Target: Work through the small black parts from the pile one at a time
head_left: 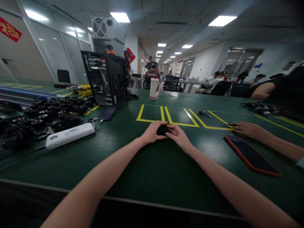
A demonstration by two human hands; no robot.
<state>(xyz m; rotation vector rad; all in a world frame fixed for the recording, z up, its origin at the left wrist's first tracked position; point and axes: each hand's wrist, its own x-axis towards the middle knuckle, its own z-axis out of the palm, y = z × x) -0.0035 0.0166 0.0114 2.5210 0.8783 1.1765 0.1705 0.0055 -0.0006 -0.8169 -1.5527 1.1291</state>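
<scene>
Between my two hands, just above the green table (133,164), is a small dark block-like object (161,130) whose kind I cannot make out. My left hand (152,131) curls round its left side, thumb below and fingers above. The fingertips of my right hand (177,135) are closed at its right end. Yellow tape outlines (168,118) lie on the tabletop just beyond my hands. A small dark metallic part (204,113) rests farther back to the right.
At left stand a white power strip (71,135), a heap of black fans (40,117) and an open computer case (106,77). A white tumbler (154,88) is at the back. At right, a co-worker's hand (249,131) rests near an orange-edged phone (253,155).
</scene>
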